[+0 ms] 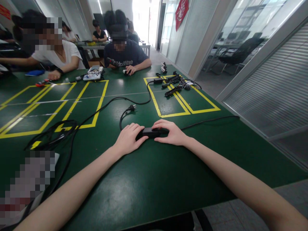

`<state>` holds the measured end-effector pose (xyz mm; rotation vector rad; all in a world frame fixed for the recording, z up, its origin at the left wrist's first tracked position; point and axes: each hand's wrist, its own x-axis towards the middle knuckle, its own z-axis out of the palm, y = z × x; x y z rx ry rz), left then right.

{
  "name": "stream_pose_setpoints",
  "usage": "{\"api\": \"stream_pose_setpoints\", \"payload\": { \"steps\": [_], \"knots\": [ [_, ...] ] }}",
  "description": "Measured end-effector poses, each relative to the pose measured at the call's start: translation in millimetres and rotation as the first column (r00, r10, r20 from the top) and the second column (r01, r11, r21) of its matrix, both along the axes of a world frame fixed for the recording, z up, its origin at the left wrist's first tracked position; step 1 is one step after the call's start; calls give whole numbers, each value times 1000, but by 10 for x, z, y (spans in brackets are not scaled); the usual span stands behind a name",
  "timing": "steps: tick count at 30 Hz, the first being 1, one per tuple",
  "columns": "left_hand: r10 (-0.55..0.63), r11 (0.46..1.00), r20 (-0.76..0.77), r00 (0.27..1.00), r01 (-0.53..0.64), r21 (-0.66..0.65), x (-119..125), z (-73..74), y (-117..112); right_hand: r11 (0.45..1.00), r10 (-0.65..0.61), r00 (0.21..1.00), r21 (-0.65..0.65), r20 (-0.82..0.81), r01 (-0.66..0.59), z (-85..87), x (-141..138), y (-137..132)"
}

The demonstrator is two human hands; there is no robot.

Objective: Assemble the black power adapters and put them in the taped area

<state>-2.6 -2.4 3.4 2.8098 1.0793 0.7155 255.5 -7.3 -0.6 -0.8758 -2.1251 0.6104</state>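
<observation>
A black power adapter (151, 132) lies on the green table (134, 186) in front of me, with a hand at each end of it. My left hand (130, 138) grips its left end between thumb and fingers. Around the right end, my right hand (169, 133) is closed, thumb below and fingers on top. A short cord with a black plug (132, 108) curls up behind my left hand, its prongs pointing right. From the adapter's right side a thin black cable (211, 120) runs to the table's right edge.
Yellow tape rectangles (158, 109) mark the table. Black devices and cables (176, 85) lie at the back right. A long black cord (113, 100) crosses to a coiled cable (55, 131) on the left. A blurred-out flat object (56, 160) sits front left. Across the table, people (127, 53) handle parts.
</observation>
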Motion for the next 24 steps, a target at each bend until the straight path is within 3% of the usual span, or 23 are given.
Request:
{"api": "stream_pose_setpoints", "payload": {
  "steps": [7,11,24],
  "knots": [
    [15,999,-46,999,-13,30,16,4,6,988,-38,979,157,199,7,-22,-75,-5],
    [-65,998,-21,998,65,0,15,16,-12,976,-68,965,218,254,11,-18,-79,-19],
    [-95,995,-20,995,95,6,14,54,-70,966,-22,964,255,264,-48,19,-142,-91]
  ]
}}
